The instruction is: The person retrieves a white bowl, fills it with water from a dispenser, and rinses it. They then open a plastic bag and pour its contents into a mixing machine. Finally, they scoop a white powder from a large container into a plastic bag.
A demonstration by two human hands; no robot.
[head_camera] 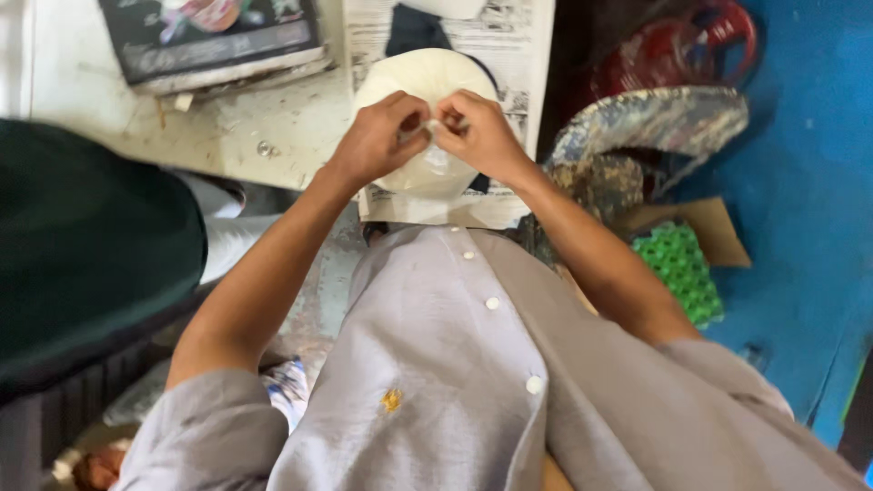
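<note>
Pinching a small pale scrap [435,130] between closed fingertips, left hand [380,136] and right hand [484,136] are meeting over a smooth, cream, dome-shaped piece [427,73], which is resting on printed newspaper [514,41] atop the scuffed tabletop [264,136].

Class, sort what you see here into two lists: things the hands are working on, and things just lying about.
In use: left hand, right hand, small pale piece pinched between them, cream round disc, newspaper sheet.
Lying about: stacked magazines, green mesh, red wheel.

A scuffed pale worktop [264,118] carries newspaper [518,36] and a magazine [214,36]; blue floor [809,182] lies right, with green mesh [682,268].
</note>
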